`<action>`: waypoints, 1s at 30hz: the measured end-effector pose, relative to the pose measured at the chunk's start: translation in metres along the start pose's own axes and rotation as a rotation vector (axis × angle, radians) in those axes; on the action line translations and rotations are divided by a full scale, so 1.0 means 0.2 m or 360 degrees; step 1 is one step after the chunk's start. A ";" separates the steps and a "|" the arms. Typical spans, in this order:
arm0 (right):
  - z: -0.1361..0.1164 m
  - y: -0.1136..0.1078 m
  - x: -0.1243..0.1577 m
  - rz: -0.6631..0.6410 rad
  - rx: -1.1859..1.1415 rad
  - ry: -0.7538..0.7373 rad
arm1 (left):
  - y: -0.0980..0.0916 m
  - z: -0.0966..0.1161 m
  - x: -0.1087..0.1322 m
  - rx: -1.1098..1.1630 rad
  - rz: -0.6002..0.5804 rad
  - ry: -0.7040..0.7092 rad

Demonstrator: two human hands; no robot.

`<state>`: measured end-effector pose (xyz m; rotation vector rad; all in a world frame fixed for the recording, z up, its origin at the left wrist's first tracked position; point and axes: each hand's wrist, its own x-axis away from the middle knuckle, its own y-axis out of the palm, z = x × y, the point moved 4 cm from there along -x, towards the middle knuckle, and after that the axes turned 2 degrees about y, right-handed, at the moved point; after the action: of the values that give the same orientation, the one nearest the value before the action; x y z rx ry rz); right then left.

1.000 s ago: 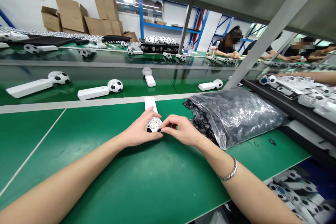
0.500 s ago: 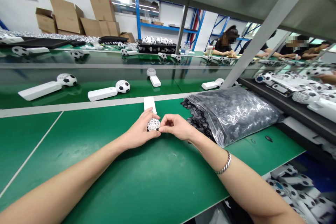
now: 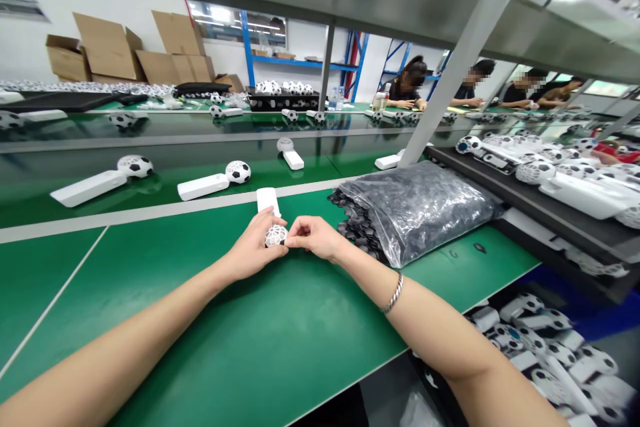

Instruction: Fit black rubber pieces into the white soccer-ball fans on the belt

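A white device with a round, ball-patterned head (image 3: 276, 235) lies on the green table, its white handle (image 3: 268, 201) pointing away from me. My left hand (image 3: 254, 247) is wrapped round the left side of that head, thumb in front and fingers behind. At the head's right edge my right hand (image 3: 314, 238) is closed in a pinch; whatever is between its fingertips is too small to make out. To the right, a clear plastic bag (image 3: 425, 203) spills small black pieces (image 3: 357, 223) from its open end.
Finished-looking white devices (image 3: 203, 187) with black-and-white balls lie on the belt beyond the pale strip. A slanted metal post (image 3: 465, 60) and a black tray (image 3: 530, 193) of devices stand right. More devices (image 3: 555, 347) fill a container below. People (image 3: 407, 87) sit across.
The view has shifted to the right, so my hands and the bag appear further left. Both hands keep their hold at the ball head. Devices on the belt have moved right relative to the table.
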<state>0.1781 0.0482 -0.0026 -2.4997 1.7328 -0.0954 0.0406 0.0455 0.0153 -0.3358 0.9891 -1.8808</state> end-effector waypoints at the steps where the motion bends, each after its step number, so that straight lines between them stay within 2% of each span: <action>1: 0.00 0.00 0.00 -0.0010 0.0014 0.0004 | 0.00 0.00 0.00 -0.0002 -0.0005 -0.0001; 8: 0.02 0.03 -0.02 -0.0102 0.0028 0.0009 | -0.01 0.02 0.03 0.0045 -0.0007 0.0038; 12: 0.03 0.05 0.00 -0.0116 0.0156 -0.0089 | 0.00 0.02 0.05 0.0076 0.0082 0.0056; 17: 0.03 0.05 0.01 -0.0007 0.0283 -0.0254 | 0.00 0.02 0.04 0.0020 0.0166 0.0099; 19: 0.03 0.05 -0.01 -0.0027 0.0260 -0.0169 | 0.00 0.02 0.04 0.0000 0.0152 0.0110; 22: 0.04 0.03 -0.02 -0.0188 0.0149 -0.0023 | 0.00 0.02 0.05 0.0017 0.0089 0.0094; 25: 0.02 0.01 -0.02 -0.0277 0.0083 -0.0048 | 0.00 0.01 0.05 0.0059 0.0063 0.0045; 30: 0.01 0.00 -0.01 -0.0283 0.0079 0.0020 | 0.00 0.00 0.05 0.0109 0.0015 0.0008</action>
<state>0.1781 0.0494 -0.0054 -2.6162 1.4895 -0.1655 0.0353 0.0368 0.0136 -0.2853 0.9256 -1.9031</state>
